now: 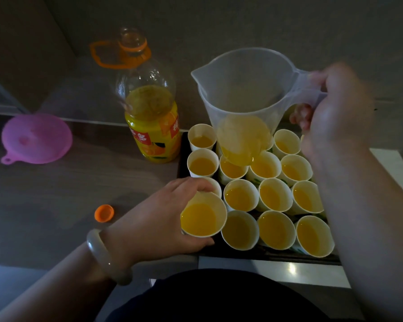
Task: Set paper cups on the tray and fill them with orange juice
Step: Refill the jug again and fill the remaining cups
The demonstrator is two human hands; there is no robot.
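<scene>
Holding one brimming paper cup (203, 216) at the near left corner of the tray (242, 255), the left hand (168, 214) is curling its fingers and thumb round the cup's wall just under the rim; whether the cup's base is resting on the tray or hanging just above it is not showing. The right hand (335, 108) is wrapping round the handle of the clear plastic jug (240, 89), which is hovering roughly upright over the tray's far rows with only a shallow pool of orange juice (242, 140) lying in its bottom. The other cups (275, 194) are standing packed rim to rim across the tray, white-walled, some showing a green print low on the side, each carrying juice at differing levels. Judging by the thin paper, the held cup is going to behave as something light yet soft: its wall is likely giving under any squeeze, and with juice sitting this near the lip a hard pinch could be pushing liquid over. A loose, level wrap round the middle of the wall is looking like the safest hold. The juice bottle (151, 112), uncapped and partly full, is standing just beside the tray's far left corner; its orange cap (104, 213) is lying left of the tray, and a pink funnel (36, 138) is sitting well to the tray's left.
</scene>
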